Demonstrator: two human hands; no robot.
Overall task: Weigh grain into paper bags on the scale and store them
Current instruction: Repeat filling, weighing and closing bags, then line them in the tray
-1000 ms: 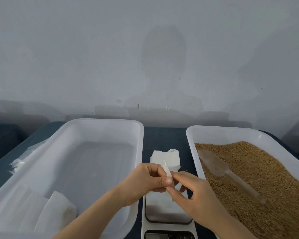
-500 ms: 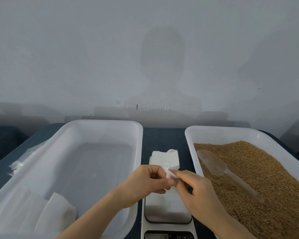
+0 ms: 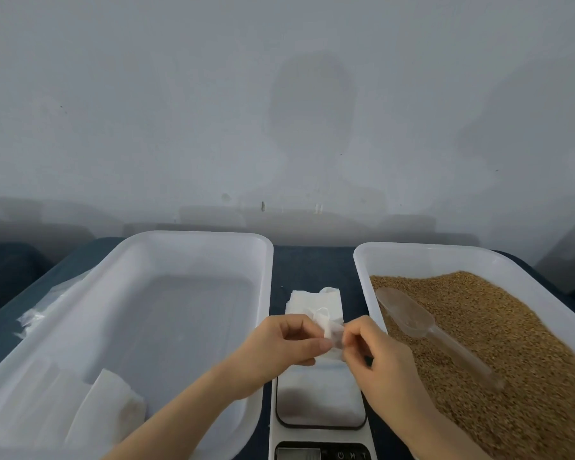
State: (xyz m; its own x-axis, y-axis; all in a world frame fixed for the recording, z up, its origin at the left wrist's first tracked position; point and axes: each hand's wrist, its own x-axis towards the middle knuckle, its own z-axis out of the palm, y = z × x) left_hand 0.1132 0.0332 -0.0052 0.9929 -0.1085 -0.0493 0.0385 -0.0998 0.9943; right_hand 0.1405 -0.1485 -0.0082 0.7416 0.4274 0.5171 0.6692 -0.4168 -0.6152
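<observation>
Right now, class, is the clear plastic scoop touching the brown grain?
Touching: the head view shows the clear plastic scoop lying on the brown grain.

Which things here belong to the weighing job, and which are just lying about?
Job:
- left hand and right hand, both pinching a paper bag
- bag stack
- scale
- grain in grain tray
- scoop
- storage tray, stored bags

Lying about:
- crumpled clear plastic beside the storage tray

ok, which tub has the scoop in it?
The right tub, the one filled with grain; the clear scoop lies on top of the grain. The left tub has no grain, just white bags in its near corner.
</observation>
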